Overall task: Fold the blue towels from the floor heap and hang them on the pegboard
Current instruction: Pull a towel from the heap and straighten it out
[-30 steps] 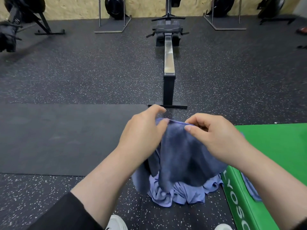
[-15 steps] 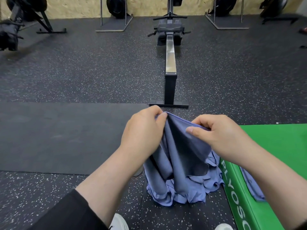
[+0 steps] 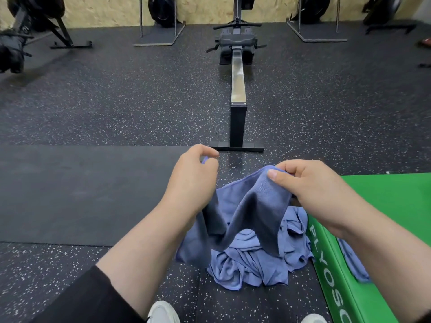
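A blue towel (image 3: 247,213) hangs between my two hands above the floor heap. My left hand (image 3: 193,180) pinches one top corner, its fingers closed on the hem. My right hand (image 3: 310,190) pinches the other corner, thumb on top. The towel sags in a loose fold between them. Under it lies the heap of crumpled blue towels (image 3: 254,264) on the speckled rubber floor. Another blue towel (image 3: 352,262) lies on the green box, partly hidden by my right forearm. The pegboard is not in view.
A green plyo box (image 3: 384,206) stands right of the heap. A rowing machine (image 3: 238,89) runs straight ahead, its foot just past my hands. A dark mat (image 3: 81,194) covers the floor to the left. More gym machines line the far wall. My white shoes (image 3: 163,313) show at the bottom.
My hands have moved apart, spreading the towel's top edge. The towel has opened from a bunched hang into a sagging span between both corners.
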The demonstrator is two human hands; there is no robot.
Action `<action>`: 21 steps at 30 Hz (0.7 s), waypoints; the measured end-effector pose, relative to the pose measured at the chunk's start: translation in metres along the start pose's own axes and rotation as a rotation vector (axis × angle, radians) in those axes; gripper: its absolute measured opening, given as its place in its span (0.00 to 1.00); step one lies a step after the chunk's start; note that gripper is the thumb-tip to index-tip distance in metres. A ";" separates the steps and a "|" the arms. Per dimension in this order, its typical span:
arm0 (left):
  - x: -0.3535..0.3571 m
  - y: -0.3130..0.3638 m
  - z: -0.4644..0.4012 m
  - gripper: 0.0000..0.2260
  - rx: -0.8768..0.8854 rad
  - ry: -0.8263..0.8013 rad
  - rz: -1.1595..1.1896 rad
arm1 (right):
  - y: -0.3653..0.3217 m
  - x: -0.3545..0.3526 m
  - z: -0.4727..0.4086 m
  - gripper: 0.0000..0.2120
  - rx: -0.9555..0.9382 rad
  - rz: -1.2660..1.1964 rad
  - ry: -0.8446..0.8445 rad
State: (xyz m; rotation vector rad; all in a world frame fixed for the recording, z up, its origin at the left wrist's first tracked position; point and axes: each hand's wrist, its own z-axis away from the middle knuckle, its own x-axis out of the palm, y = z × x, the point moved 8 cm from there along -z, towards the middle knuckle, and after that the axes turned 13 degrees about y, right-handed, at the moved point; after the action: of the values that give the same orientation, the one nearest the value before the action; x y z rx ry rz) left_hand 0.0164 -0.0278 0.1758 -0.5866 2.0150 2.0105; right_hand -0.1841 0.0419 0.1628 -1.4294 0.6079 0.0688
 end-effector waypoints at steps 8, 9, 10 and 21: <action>0.019 0.014 0.020 0.14 0.138 -0.083 0.142 | -0.001 0.022 0.012 0.12 0.133 -0.251 -0.113; 0.023 0.015 0.024 0.16 0.143 -0.100 0.150 | -0.002 0.025 0.013 0.12 0.151 -0.284 -0.104; 0.027 0.014 0.027 0.16 0.137 -0.110 0.157 | -0.001 0.027 0.014 0.12 0.173 -0.316 -0.094; 0.025 0.010 0.030 0.04 0.031 -0.041 0.280 | -0.001 0.029 0.015 0.19 0.251 -0.480 -0.061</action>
State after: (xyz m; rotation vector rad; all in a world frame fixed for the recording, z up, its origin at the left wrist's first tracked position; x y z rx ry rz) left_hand -0.0132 -0.0010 0.1729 -0.2657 2.2030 2.1170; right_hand -0.1535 0.0464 0.1517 -1.2886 0.2021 -0.3316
